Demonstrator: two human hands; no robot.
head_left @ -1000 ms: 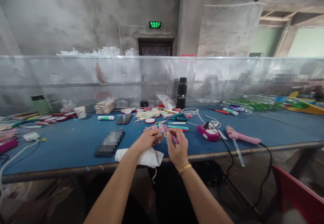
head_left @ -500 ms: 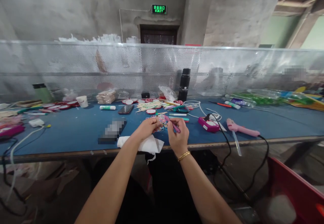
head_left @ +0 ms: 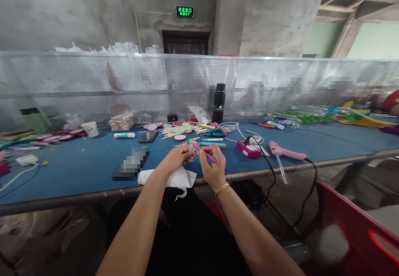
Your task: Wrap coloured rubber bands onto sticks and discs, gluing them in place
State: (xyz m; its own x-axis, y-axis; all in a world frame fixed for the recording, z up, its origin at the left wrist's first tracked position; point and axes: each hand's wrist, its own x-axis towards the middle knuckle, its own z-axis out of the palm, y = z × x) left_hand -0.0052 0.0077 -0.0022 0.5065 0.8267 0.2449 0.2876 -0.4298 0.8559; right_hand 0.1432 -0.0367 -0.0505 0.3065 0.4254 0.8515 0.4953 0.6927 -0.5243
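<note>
My left hand (head_left: pixel 178 159) is closed in a pinch at the near middle of the blue table (head_left: pixel 90 163). What its fingertips hold is too small to make out; a small green tip shows just above them. My right hand (head_left: pixel 215 167) grips a pinkish-purple pen-like tool (head_left: pixel 211 157), which slants up and left toward the left fingertips. Between and behind the fingers lies a small heap of multicoloured bits (head_left: pixel 195 145), partly hidden. A crumpled white cloth (head_left: pixel 187 179) lies under my left wrist and overhangs the table edge.
Left of my hands lie a blurred-out dark flat object (head_left: pixel 131 163) and a black phone (head_left: pixel 148 136). Behind are wooden sticks (head_left: pixel 176 131) and a black bottle (head_left: pixel 219 103). A pink glue gun (head_left: pixel 286 151) and a magenta box (head_left: pixel 248 149) with cords lie right. A red bin (head_left: pixel 349 222) stands lower right.
The view has turned slightly to the right, so the table things sit further left. Both hands stay close together, and the pen-like tool's tip appears nearer the left fingertips.
</note>
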